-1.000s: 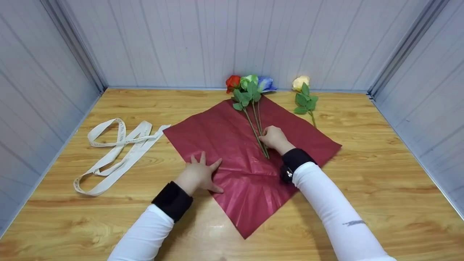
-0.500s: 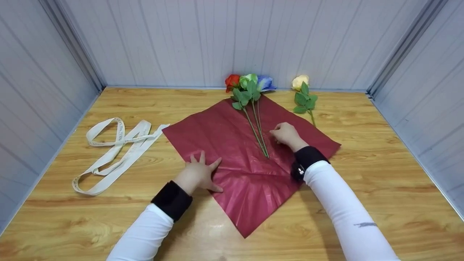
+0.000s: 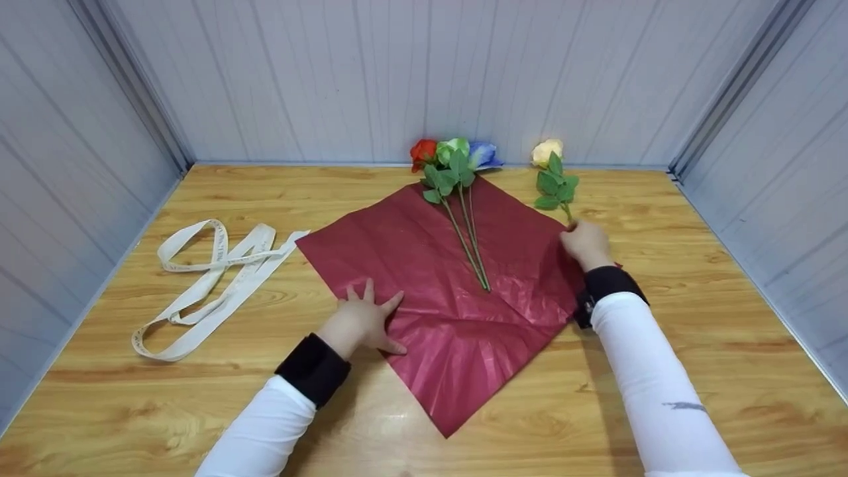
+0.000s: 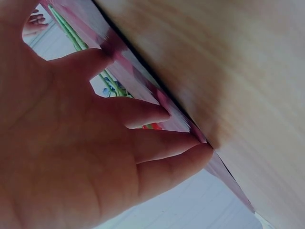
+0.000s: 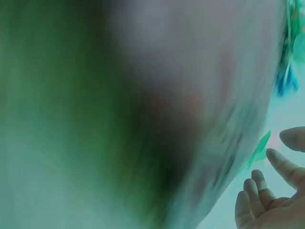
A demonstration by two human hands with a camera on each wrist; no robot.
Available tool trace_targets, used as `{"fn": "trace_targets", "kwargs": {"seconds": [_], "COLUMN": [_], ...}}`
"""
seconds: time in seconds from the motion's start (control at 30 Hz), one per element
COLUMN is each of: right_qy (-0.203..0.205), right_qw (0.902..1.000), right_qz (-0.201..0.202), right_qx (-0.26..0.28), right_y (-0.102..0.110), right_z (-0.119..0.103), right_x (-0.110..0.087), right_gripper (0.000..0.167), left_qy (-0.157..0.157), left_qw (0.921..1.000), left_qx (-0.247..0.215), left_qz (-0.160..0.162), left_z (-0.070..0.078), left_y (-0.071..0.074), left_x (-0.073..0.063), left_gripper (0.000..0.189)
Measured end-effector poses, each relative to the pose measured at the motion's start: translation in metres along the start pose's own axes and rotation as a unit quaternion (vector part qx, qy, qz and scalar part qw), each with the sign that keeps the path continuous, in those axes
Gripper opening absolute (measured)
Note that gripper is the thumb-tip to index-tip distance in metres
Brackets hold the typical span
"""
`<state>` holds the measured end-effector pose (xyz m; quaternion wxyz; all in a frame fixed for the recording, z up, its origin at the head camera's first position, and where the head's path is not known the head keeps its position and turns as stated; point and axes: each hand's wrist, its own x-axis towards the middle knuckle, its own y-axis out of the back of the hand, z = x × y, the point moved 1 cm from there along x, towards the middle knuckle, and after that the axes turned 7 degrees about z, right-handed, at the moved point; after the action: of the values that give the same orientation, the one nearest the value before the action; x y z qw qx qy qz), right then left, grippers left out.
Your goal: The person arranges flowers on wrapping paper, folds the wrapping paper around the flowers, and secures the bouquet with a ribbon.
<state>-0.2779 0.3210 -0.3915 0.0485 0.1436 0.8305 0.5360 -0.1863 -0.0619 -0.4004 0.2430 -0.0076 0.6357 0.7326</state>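
A dark red sheet of wrapping paper (image 3: 424,252) lies with one corner toward me. Three artificial roses, a red one (image 3: 423,154), a green one (image 3: 453,151) and a blue one (image 3: 484,155), lie at its far corner, stems running down over the sheet. My left hand (image 3: 361,321) rests with spread fingers on the paper's left edge. At the stem of a cream rose (image 3: 547,152) is my right hand (image 3: 588,244); the right wrist view shows its thumb and fingers (image 5: 284,168) apart. The head view hides the stem's lower end behind this hand.
A white ribbon (image 3: 218,285) with printed lettering lies in loose loops on the wooden table (image 3: 119,411), left of the paper. Pale panel walls (image 3: 371,79) enclose the table at the back and both sides.
My right hand has left the stems of the three roses and moved right to the cream rose's stem. My left hand has stayed on the paper's edge.
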Motion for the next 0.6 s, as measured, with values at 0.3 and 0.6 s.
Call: {"fn": "trace_targets", "kwargs": {"seconds": [0.3, 0.6], "right_qy": [-0.020, -0.021], "right_qw": [0.9995, 0.9984], "right_qz": [-0.014, -0.027], "right_qx": [-0.018, -0.046], "right_y": [0.006, 0.003], "right_z": [0.021, 0.029], "right_x": [-0.001, 0.000], "right_gripper": [0.041, 0.041], "left_qy": [-0.001, -0.001], "left_qw": [1.0000, 1.0000], "left_qx": [-0.007, -0.007], "left_qz": [0.006, 0.002], "left_z": [-0.002, 0.001], "left_y": [0.000, 0.000], "left_x": [-0.001, -0.001], "left_gripper": [0.096, 0.095]}}
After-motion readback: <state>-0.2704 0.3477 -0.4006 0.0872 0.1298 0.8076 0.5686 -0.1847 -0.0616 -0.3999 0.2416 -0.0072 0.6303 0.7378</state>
